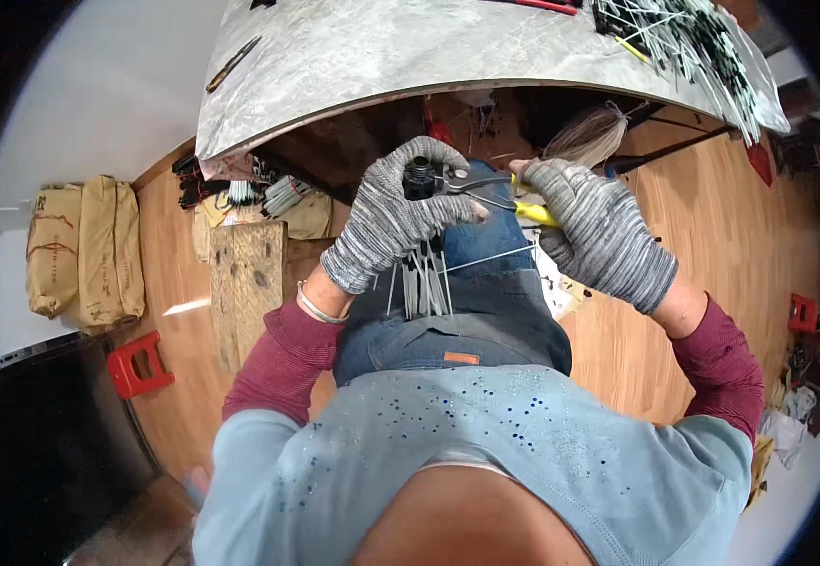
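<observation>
My left hand (386, 212), in a grey knitted glove with bare fingertips, is closed around the top of a bundle of thin grey rods with a black ribbed hub (419, 177). The rods (424, 283) hang down from it over my lap. My right hand (603, 226), gloved the same way, grips pliers with yellow handles (534, 213). Their metal jaws point left and reach the hub's right side, beside my left fingers. Exactly what the jaws touch is too small to tell. One loose thin rod (490, 258) slants across my thigh below the pliers.
Ahead stands a grey marble-patterned table (353, 57), with a black pen-like tool (233, 64) and a heap of thin rods (693, 47) on it. Left on the floor are a wooden board (248, 283), tan sacks (108, 245) and a red stool (141, 366). A pale bundle (584, 140) lies beneath the table.
</observation>
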A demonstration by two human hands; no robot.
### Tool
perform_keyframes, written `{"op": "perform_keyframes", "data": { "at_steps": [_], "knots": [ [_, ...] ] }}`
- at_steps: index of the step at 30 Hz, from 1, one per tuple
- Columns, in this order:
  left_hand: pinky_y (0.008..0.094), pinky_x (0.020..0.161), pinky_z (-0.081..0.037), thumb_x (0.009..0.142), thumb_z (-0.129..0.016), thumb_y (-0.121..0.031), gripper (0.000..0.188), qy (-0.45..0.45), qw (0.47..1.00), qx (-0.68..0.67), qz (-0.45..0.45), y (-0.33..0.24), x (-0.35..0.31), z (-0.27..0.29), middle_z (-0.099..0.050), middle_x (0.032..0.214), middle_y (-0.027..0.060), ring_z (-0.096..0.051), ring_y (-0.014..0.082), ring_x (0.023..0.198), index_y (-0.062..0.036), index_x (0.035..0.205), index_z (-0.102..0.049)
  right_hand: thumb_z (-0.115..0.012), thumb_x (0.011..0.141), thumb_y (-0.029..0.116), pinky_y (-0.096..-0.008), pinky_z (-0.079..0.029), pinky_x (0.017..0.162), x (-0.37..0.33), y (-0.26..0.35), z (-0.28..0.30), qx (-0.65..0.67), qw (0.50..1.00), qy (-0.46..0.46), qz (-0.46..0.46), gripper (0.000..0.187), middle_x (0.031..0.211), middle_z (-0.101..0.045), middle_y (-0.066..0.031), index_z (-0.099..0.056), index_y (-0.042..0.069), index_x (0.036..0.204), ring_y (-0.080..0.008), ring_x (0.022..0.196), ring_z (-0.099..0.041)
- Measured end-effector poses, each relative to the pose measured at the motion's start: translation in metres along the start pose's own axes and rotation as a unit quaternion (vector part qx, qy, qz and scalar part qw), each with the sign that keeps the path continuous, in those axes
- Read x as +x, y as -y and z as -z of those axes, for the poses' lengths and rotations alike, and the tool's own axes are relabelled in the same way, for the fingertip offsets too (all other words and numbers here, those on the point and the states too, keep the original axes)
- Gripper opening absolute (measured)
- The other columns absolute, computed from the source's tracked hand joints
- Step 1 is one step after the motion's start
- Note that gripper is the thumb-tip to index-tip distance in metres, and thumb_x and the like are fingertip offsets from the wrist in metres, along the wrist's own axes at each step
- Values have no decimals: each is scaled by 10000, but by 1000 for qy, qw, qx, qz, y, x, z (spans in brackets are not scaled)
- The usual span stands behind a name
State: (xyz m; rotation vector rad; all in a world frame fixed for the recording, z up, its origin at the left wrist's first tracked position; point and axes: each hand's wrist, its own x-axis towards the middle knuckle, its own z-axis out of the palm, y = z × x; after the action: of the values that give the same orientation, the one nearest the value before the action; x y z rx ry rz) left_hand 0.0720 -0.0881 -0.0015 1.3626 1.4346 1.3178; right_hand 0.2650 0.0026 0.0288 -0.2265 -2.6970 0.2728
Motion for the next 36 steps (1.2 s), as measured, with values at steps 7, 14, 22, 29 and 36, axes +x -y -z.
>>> {"op": "perform_keyframes", "data": {
  "at_steps": [7,14,22,29,36],
  "knots": [
    [195,562,-393,507,-764,-232,367,66,998,-12,19,-7,-6,0,-493,634,-39,-459,55,609,-62,761,-561,-607,728,279,-253,-468,575,1,1,21,587,655,341,-332,425,756,-560,-51,-465,12,1027,-123,646,-559],
    [198,516,-364,510,-747,-223,319,129,991,-14,31,-13,-3,8,-466,601,-40,-431,50,579,-55,700,-553,-599,728,277,-218,-456,573,8,13,26,612,635,312,-354,376,770,-586,-51,-495,22,984,-106,647,-556],
    [202,503,-352,518,-737,-234,315,151,986,-46,56,-11,-2,12,-462,593,-36,-425,53,564,-46,681,-544,-592,735,307,-202,-442,546,10,16,21,615,640,301,-348,359,720,-577,-34,-511,32,951,-87,630,-541],
    [203,505,-350,508,-750,-251,337,185,977,-99,37,-7,1,11,-457,586,-35,-424,57,555,-49,676,-541,-561,756,373,-193,-412,435,6,27,12,653,552,328,-402,401,628,-507,-1,-505,29,955,-75,499,-504],
    [206,506,-352,510,-752,-261,338,191,979,-61,20,-4,4,11,-460,586,-31,-424,61,554,-52,671,-541,-525,780,381,-197,-398,398,2,34,7,608,604,311,-412,362,578,-481,9,-511,38,894,-72,448,-480]
  ]
}}
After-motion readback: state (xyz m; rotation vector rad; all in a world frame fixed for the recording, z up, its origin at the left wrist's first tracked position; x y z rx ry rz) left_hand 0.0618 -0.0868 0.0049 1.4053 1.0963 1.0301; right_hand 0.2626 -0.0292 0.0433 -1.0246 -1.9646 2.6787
